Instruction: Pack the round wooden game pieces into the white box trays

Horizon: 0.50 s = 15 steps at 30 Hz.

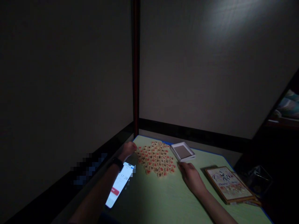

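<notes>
Round, pale Chinese chess pieces with red or dark characters lie in one crowded patch on the light green table. At the patch's left edge is my left hand, with a dark watch on its wrist. Its fingers are closed at the outermost pieces; what they hold, if anything, is hidden. On the other side, my right hand rests low by the right edge of the pieces. Those fingers are curled together too, and I cannot see what is inside them.
An open white box part with a brown inside stands behind the pieces. A lit phone lies beside my left forearm. At the right is a Chinese chess box or board. Dark-trimmed walls meet behind the table.
</notes>
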Available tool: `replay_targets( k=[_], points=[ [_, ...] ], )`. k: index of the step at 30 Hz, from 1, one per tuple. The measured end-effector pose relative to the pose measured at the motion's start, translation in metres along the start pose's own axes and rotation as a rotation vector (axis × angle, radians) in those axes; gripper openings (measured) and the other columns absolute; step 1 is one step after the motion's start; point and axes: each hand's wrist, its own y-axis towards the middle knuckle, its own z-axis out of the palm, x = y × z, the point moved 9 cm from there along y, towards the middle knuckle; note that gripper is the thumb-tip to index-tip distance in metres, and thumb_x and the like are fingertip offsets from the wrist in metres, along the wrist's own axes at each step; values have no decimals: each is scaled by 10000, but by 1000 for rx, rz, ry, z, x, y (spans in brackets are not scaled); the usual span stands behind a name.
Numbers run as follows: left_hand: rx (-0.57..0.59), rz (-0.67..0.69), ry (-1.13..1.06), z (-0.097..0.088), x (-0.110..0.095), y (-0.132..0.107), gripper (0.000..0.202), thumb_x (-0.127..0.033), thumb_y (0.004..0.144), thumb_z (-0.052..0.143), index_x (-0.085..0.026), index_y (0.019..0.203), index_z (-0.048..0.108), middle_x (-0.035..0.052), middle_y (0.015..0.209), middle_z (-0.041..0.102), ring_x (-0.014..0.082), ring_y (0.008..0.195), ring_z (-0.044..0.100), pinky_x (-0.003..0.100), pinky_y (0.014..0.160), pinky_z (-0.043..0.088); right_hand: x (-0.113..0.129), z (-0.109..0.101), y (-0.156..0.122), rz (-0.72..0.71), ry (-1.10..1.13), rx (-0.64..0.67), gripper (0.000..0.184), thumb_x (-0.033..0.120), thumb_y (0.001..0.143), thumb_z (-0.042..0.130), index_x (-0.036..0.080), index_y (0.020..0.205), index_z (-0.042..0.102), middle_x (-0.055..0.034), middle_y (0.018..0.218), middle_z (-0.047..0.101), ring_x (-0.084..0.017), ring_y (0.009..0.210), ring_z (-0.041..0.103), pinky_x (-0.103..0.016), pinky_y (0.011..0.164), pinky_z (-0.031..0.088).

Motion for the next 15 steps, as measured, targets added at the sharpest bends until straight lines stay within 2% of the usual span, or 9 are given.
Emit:
replay_targets(
  k=[8, 11, 15],
  points=[
    [20, 93, 85, 3, -16, 0, 168, -109, 771, 612, -185, 785, 761, 33, 857, 768, 178, 883, 688, 202, 768, 470, 2, 9, 3, -49, 62, -29, 317, 241, 958, 407, 162, 1029, 707, -149, 985, 733, -279, 943, 661, -401, 880, 530],
    [25, 125, 138, 1, -19, -1, 215, -92, 782, 585, -178, 845, 771, 58, 914, 770, 190, 946, 686, 221, 833, 474, 4, 9, 1, -70, 74, -45, 318, 225, 956, 428, 150, 1076, 713, -165, 1083, 719, -282, 1003, 660, -418, 936, 524],
    [25, 146, 223, -5, -25, -2, 236, -62, 782, 558, -144, 869, 760, 112, 942, 758, 221, 963, 684, 271, 874, 477, 6, 11, -2, -96, 101, -20, 366, 115, 907, 424, 183, 1120, 714, -141, 1137, 712, -259, 1051, 659, -410, 975, 518]
  ],
)
